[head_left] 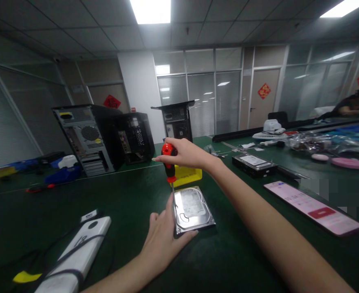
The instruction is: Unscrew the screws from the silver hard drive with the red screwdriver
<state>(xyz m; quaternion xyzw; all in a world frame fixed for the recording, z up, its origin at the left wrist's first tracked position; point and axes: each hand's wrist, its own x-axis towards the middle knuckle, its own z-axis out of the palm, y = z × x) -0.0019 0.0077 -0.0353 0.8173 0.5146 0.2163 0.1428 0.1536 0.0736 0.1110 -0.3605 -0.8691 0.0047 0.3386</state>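
A silver hard drive (193, 209) lies flat on the green table in front of me. My left hand (162, 236) grips its left side and near corner, the thumb along the front edge. Above it, my right hand (183, 152) is closed around the red and black handle of a screwdriver (168, 162). The screwdriver stands nearly upright, its shaft coming down at the drive's left edge beside my left fingertips. The exact spot of its tip is hard to make out. Just behind the drive sits a yellow tray (188, 176).
Computer cases (90, 138) stand at the back left. A white power strip (78, 252) with a black cable lies at the near left. To the right are another drive (254, 162), a lit phone (313, 207) and plastic bags (313, 142). A person (356, 103) leans at the far right.
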